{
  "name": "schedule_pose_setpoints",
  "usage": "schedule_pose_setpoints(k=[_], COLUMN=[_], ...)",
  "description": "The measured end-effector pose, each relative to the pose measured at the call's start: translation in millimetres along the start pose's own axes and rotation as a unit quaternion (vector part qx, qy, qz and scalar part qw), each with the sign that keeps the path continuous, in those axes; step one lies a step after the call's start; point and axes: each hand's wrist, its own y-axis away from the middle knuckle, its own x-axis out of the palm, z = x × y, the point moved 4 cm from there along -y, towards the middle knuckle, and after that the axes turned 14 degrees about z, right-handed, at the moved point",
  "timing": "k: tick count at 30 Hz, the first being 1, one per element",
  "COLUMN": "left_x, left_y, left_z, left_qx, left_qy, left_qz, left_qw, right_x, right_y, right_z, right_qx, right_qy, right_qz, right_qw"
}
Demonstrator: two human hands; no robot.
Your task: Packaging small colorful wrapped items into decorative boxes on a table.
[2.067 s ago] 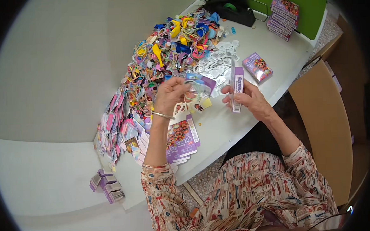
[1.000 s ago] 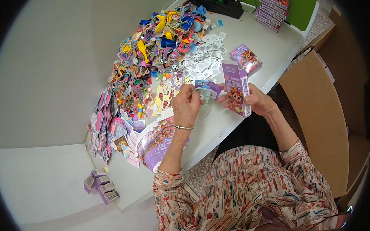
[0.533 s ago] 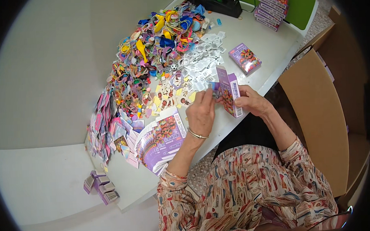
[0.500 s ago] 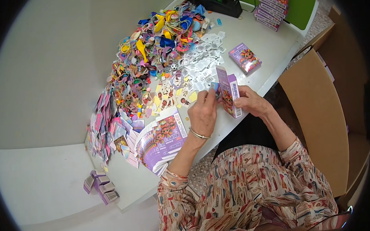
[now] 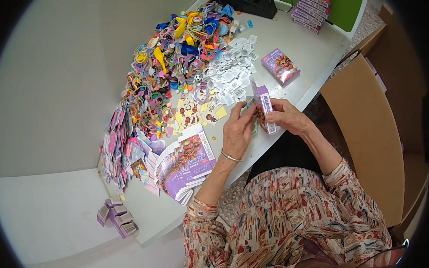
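My right hand [image 5: 290, 118] grips a small purple carton [image 5: 267, 110] near the table's front edge, thumb on its narrow side. The carton stands tilted with a flap sticking up at the far end. My left hand [image 5: 237, 134], with a bracelet on the wrist, is closed beside the carton's left side. Its fingertips pinch small blue and greenish bits against the flap opening; their kind is too small and hidden to tell. Close to my left forearm lies a fanned stack of flat purple cartons [image 5: 190, 159]. A closed purple carton [image 5: 281, 67] lies beyond my right hand.
A large heap of small toys and balloons [image 5: 173, 64] covers the table's left side. Beside it lie white paper slips [image 5: 228, 68], character stickers [image 5: 190, 117] and pink packets [image 5: 117, 148]. Finished-looking cartons [image 5: 312, 9] are stacked by a black tape dispenser [image 5: 247, 3]. A cardboard box [image 5: 368, 141] stands right.
My left fingers have moved closer against the carton's flap, and the flap is now turned more edge-on. A greenish bit shows below the left fingers. The whole view has shifted slightly.
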Motion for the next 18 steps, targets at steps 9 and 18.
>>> schedule_pose_setpoints(k=[9,18], left_x=[-47.1,-82.4], left_y=[14.8,-24.1], left_z=[22.1,-37.7], left_qx=[-0.185,-0.047], left_qy=[0.269,0.32], left_qz=[-0.058,-0.21], left_qw=[0.943,0.922], right_x=[4.4,26.8], right_y=[-0.9,-0.2], right_z=[7.8,18.1], right_qx=[-0.001,-0.055], right_qy=[0.093,0.605], right_qz=[0.021,-0.153], right_qw=[0.995,0.779])
